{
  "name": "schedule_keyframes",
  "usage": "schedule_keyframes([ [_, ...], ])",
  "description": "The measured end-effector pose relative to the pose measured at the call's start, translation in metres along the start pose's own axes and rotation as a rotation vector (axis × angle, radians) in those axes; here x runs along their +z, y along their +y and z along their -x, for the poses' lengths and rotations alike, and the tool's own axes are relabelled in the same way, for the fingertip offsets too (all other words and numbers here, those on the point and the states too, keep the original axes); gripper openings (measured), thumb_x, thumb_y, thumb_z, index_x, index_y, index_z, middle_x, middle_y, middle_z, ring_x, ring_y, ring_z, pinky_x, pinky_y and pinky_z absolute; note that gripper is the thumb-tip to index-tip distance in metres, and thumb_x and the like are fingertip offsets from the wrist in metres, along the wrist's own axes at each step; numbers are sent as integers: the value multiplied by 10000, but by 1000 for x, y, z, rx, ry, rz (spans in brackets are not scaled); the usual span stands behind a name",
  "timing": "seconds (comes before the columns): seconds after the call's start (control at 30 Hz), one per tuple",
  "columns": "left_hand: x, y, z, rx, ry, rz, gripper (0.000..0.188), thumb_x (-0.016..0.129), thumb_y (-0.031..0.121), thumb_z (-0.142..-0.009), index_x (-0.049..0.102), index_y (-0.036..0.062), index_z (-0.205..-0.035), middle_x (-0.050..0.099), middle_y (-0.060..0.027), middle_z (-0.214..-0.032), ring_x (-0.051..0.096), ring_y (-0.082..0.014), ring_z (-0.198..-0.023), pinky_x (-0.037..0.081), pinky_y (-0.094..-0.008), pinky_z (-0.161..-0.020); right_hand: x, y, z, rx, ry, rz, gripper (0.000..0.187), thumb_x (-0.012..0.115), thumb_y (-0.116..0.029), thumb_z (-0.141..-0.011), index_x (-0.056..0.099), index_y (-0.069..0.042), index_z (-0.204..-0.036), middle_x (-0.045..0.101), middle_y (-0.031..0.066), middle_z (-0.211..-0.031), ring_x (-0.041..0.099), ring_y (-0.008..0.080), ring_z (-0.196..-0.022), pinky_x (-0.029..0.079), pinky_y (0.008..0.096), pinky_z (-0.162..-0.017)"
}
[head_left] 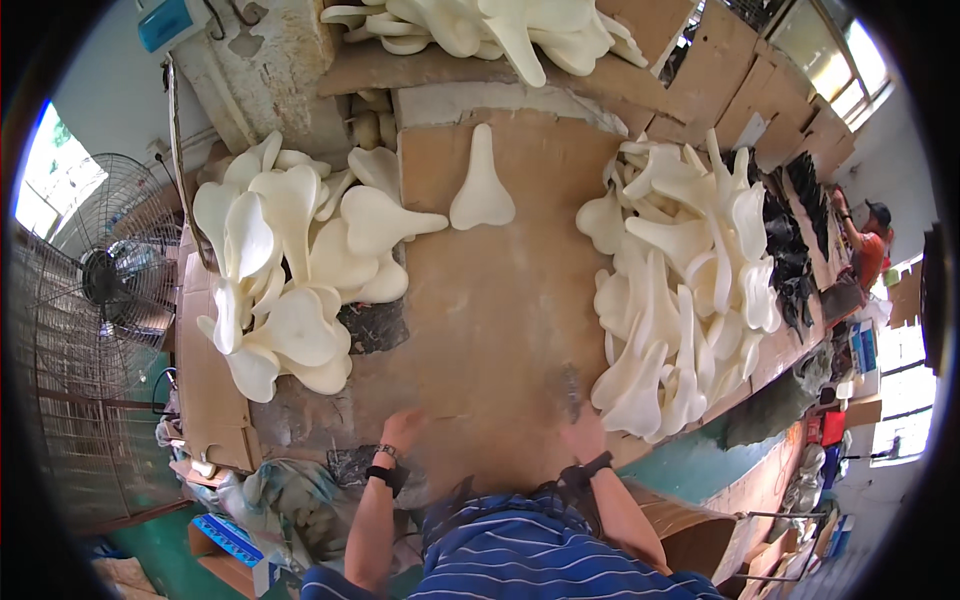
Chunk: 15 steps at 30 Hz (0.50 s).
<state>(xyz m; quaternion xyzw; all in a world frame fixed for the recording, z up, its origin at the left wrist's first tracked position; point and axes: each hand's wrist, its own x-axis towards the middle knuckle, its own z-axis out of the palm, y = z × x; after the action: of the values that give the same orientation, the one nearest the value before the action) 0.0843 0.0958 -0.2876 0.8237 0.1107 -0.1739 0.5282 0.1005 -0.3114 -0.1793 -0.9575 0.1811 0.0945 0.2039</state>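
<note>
My left hand (pixel 405 428) is over the near edge of the cardboard-covered table (pixel 490 330), its fingers smeared by motion. Close to the right pile, my right hand (pixel 583 435) is blurred too; a thin dark streak (pixel 571 390) shows just beyond it, and I cannot tell whether the hand holds it. One cream bicycle-saddle-shaped foam pad (pixel 483 190) lies alone at the far middle, narrow end pointing away. Heaps of similar pads, the left pile (pixel 300 250) and the right pile (pixel 685 290), flank the middle of the table. Both wrists wear dark bands.
More cream pads (pixel 490 25) are heaped on a raised cardboard shelf (pixel 440 70) at the back. A large wire fan (pixel 100 275) stands at the left. Another person (pixel 868 245) in orange is at the far right beside dark sheets (pixel 790 260). Cardboard boxes (pixel 700 545) sit at the lower right.
</note>
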Motion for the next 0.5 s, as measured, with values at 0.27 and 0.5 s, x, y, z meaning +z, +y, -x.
schedule_keyframes([
  [0.27, -4, 6, 2, -427, -14, 782, 446, 615, 379, -1040, 643, -14, -1249, 739, -159, -919, 745, -289, -795, 630, -379, -701, -157, -54, 90, -53, 75, -406, 304, 670, -115, -790, 715, -7, -1071, 645, 184, -699, 653, 342, -651, 516, 424, -623],
  [0.5, -10, 29, 2, -448, -33, 801, 508, 592, 442, -1039, 643, -34, -1207, 739, -166, -908, 747, -300, -772, 620, -405, -670, -212, -75, 131, -487, 184, -425, 498, 656, -1, -771, 688, 14, -1268, 673, 174, -960, 684, 239, -724, 565, 357, -621],
])
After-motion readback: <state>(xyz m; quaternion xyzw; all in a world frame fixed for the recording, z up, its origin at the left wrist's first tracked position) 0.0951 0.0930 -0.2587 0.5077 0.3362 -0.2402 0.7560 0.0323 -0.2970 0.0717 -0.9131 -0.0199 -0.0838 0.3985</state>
